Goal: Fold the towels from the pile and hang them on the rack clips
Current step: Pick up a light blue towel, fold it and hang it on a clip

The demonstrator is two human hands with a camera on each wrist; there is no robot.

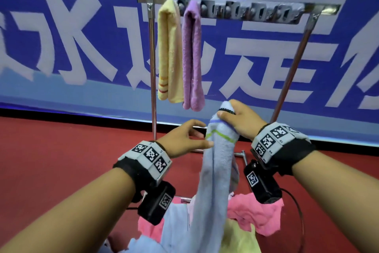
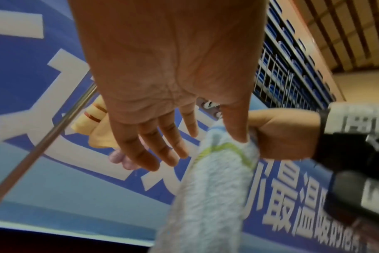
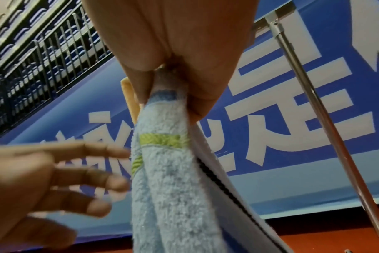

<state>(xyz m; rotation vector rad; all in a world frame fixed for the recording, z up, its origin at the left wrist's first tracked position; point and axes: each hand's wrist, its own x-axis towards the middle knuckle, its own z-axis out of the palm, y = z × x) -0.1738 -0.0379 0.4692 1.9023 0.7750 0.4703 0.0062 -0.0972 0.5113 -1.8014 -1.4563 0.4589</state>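
My right hand (image 1: 231,116) grips the top of a folded light blue towel (image 1: 217,170) with a green stripe, which hangs down in a long roll in front of the rack. In the right wrist view the right hand (image 3: 184,68) pinches the light blue towel (image 3: 162,171) at its top edge. My left hand (image 1: 194,137) is open just left of the towel. Its spread fingers (image 2: 162,145) are straight and its thumb lies against the light blue towel (image 2: 212,188). On the rack's clip bar (image 1: 246,13) hang a yellow towel (image 1: 168,51) and a purple towel (image 1: 192,58).
The pile (image 1: 256,215) of pink, yellow and blue towels lies below my wrists on the red floor. The rack's left post (image 1: 152,68) and right post (image 1: 291,72) stand before a blue banner. Several clips right of the purple towel hold nothing.
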